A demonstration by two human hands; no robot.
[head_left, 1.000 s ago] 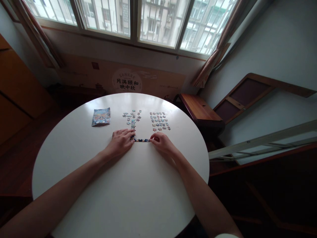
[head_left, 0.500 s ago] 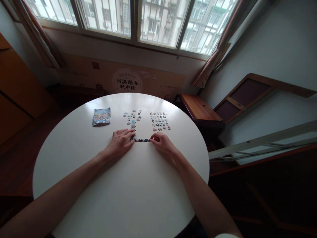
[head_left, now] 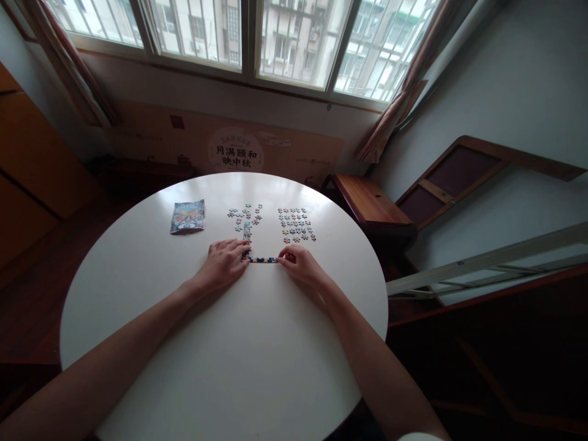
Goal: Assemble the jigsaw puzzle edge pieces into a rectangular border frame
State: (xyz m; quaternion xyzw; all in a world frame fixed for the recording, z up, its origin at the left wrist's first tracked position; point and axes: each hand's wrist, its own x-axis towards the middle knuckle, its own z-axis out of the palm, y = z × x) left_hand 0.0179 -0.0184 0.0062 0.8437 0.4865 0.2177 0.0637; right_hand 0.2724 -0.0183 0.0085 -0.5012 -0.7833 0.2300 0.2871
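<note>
A short joined row of dark puzzle pieces point(head_left: 263, 260) lies on the round white table point(head_left: 220, 355), with a joined column point(head_left: 247, 231) rising from its left end. My left hand point(head_left: 223, 263) rests flat at the corner where row and column meet, fingers stretched out on the pieces. My right hand point(head_left: 299, 264) pinches the right end of the row between thumb and fingertips. What lies inside the pinch is too small to name apart from the row.
Loose puzzle pieces lie in two groups beyond the hands, one cluster point(head_left: 245, 214) at the left and an ordered grid point(head_left: 296, 223) at the right. A printed picture card point(head_left: 187, 216) sits further left. A wooden bench point(head_left: 367, 202) stands off the table's right.
</note>
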